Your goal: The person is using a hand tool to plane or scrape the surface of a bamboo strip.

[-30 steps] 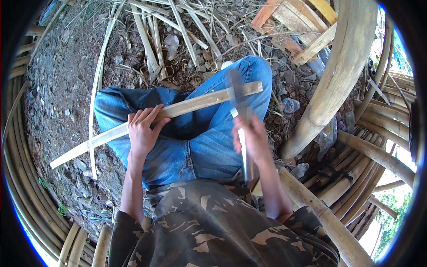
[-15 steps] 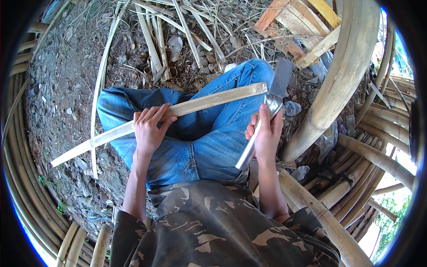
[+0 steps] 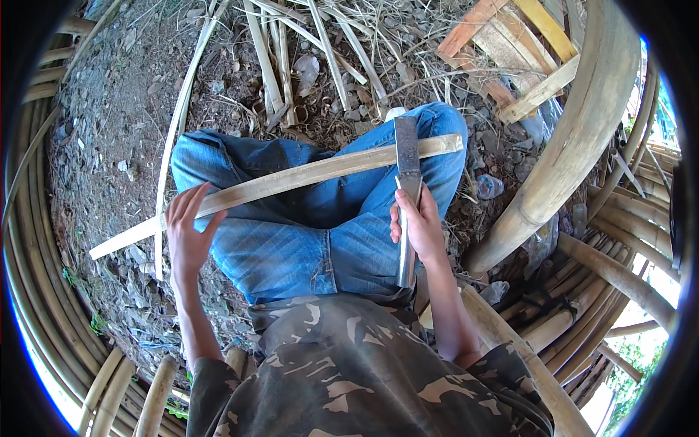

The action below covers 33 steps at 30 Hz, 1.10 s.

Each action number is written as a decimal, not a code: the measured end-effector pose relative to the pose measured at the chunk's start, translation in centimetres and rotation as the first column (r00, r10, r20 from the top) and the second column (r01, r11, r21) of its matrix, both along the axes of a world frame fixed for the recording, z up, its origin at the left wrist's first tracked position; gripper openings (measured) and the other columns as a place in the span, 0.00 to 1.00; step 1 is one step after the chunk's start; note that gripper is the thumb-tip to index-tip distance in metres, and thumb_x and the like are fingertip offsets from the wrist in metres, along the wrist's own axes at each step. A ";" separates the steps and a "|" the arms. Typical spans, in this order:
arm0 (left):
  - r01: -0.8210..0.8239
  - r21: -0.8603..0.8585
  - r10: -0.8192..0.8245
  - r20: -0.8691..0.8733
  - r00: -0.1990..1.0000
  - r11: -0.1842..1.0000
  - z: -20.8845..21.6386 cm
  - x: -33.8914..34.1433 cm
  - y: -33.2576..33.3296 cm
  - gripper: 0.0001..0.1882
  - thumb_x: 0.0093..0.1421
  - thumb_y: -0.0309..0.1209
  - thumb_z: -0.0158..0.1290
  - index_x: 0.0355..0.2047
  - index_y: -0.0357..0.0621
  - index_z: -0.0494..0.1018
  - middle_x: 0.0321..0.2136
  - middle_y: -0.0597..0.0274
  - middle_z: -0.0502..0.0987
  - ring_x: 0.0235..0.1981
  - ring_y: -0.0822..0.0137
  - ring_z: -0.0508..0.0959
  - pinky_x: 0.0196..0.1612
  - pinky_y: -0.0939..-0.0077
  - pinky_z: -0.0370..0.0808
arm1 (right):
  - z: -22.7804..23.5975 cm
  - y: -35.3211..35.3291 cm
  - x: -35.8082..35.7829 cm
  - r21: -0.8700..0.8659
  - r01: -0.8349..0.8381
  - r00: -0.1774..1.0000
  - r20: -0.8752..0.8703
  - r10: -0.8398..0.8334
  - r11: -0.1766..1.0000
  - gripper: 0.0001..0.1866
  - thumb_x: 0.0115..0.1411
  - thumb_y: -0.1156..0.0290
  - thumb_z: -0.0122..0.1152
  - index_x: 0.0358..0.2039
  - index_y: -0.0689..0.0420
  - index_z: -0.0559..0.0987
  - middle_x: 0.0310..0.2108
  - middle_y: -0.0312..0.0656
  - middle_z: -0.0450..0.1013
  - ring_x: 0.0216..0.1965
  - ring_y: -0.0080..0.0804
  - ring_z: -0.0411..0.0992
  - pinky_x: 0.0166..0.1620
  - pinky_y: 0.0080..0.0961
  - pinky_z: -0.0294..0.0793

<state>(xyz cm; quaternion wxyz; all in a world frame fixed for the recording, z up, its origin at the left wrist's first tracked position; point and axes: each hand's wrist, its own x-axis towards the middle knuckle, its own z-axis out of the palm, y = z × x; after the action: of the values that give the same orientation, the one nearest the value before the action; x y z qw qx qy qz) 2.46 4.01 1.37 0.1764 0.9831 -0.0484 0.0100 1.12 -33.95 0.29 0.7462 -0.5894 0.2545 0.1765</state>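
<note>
A long, pale split bamboo strip (image 3: 291, 179) lies slantwise across my jeans, from the ground side at left to the knee at right. My left hand (image 3: 188, 231) rests over its left part, fingers stretched out across it and thumb spread apart, not wrapped round it. My right hand (image 3: 419, 227) is closed round the shiny metal handle of a machete (image 3: 408, 149). The machete's dark, broad, square-ended blade points away from me and crosses above the strip near its right end. Whether the blade touches the strip I cannot tell.
Several cut bamboo strips (image 3: 263, 54) lie on the littered soil ahead. A thick bamboo pole (image 3: 553, 156) leans at right, with a broken wooden crate (image 3: 520, 58) beyond it. Bamboo poles (image 3: 44, 240) line the left side. A clear plastic bottle (image 3: 489, 186) lies beside my right knee.
My left hand has slid left along the strip and its fingers have loosened. My right hand has swung the machete leftward, so its blade is now over the strip. The view has shifted slightly.
</note>
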 end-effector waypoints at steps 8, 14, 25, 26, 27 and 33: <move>0.037 -0.076 -0.026 0.139 0.990 0.996 -2.7 0.8 -2.2 0.17 0.50 0.32 0.65 0.42 0.45 0.81 0.39 0.60 0.78 0.43 0.59 0.74 0.50 0.61 0.70 | 0.1 -1.2 0.0 0.180 0.075 0.996 -0.063 -0.064 0.981 0.12 0.69 0.60 0.51 0.47 0.51 0.67 0.26 0.39 0.68 0.18 0.25 0.68 0.20 0.23 0.69; 0.156 -0.171 -0.136 0.122 0.983 0.973 -2.0 2.5 -7.3 0.19 0.49 0.32 0.66 0.42 0.42 0.80 0.39 0.60 0.78 0.43 0.59 0.74 0.50 0.64 0.70 | 0.4 -0.3 -0.2 0.174 0.121 0.992 -0.045 -0.115 0.977 0.12 0.69 0.61 0.51 0.48 0.51 0.68 0.27 0.39 0.68 0.20 0.25 0.68 0.23 0.24 0.69; 0.229 -0.085 -0.213 0.161 0.964 0.970 -2.7 2.3 -5.6 0.21 0.49 0.30 0.65 0.45 0.42 0.79 0.41 0.60 0.77 0.43 0.58 0.74 0.49 0.63 0.71 | 1.2 -1.9 -1.3 0.368 0.186 0.980 -0.007 -0.197 0.911 0.18 0.62 0.72 0.56 0.51 0.52 0.66 0.33 0.40 0.68 0.27 0.27 0.69 0.28 0.27 0.70; 0.268 -0.081 -0.244 0.228 0.943 0.960 -3.0 2.8 -7.0 0.20 0.50 0.33 0.65 0.44 0.43 0.79 0.40 0.62 0.77 0.42 0.60 0.74 0.46 0.65 0.70 | 1.2 -1.7 -1.4 0.368 0.179 0.981 0.003 -0.194 0.912 0.19 0.61 0.73 0.57 0.52 0.52 0.65 0.34 0.40 0.68 0.28 0.27 0.70 0.29 0.28 0.70; 0.270 -0.084 -0.245 0.236 0.940 0.959 -3.4 3.2 -8.4 0.20 0.50 0.33 0.65 0.44 0.43 0.79 0.40 0.62 0.77 0.42 0.60 0.74 0.46 0.65 0.70 | 1.1 -1.7 -1.4 0.379 0.145 0.985 0.030 -0.169 0.914 0.20 0.61 0.74 0.57 0.52 0.54 0.64 0.36 0.41 0.68 0.30 0.28 0.70 0.30 0.29 0.73; 0.278 -0.140 -0.243 0.224 0.944 0.950 -1.7 3.9 -11.6 0.23 0.52 0.35 0.64 0.49 0.44 0.77 0.43 0.61 0.76 0.47 0.58 0.73 0.52 0.61 0.66 | 1.5 -0.7 -1.4 0.166 0.069 0.994 0.069 -0.081 0.984 0.21 0.64 0.75 0.55 0.56 0.53 0.62 0.37 0.41 0.69 0.33 0.29 0.73 0.28 0.26 0.79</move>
<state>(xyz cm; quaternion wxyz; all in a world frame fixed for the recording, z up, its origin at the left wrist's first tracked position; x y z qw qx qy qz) 6.38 -7.55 -0.31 0.2534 0.9431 -0.1953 0.0911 -0.24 -34.61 1.82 0.8072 -0.5224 0.2328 0.1461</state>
